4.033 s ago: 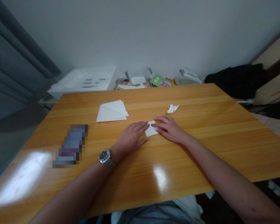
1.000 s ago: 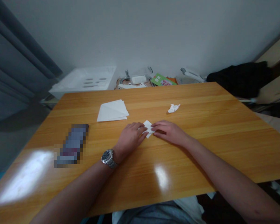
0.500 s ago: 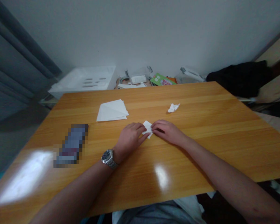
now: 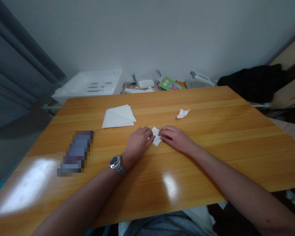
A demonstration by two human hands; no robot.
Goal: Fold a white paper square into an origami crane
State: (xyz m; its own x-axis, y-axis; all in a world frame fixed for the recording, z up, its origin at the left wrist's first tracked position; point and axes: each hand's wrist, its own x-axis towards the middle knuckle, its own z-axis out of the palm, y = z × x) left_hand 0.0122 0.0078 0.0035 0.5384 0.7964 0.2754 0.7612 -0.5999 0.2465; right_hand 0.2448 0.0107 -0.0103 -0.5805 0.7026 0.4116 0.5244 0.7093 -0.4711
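Observation:
A small folded white paper (image 4: 156,136) lies on the wooden table (image 4: 211,150) between my two hands. My left hand (image 4: 137,144), with a metal watch on its wrist, has its fingers curled and pinches the paper's left edge. My right hand (image 4: 175,139) presses and pinches the paper's right side with bent fingers. Much of the paper is hidden under my fingertips.
A stack of white sheets (image 4: 118,117) lies further back on the left. A crumpled white scrap (image 4: 183,113) sits back right. A blurred dark object (image 4: 75,152) lies at the left. Behind the table are a white tray (image 4: 88,85), clutter and dark cloth (image 4: 250,82).
Both hands closed in on the paper, from lying flat on it to pinching it with curled fingers. The paper became smaller and turned to a diamond shape.

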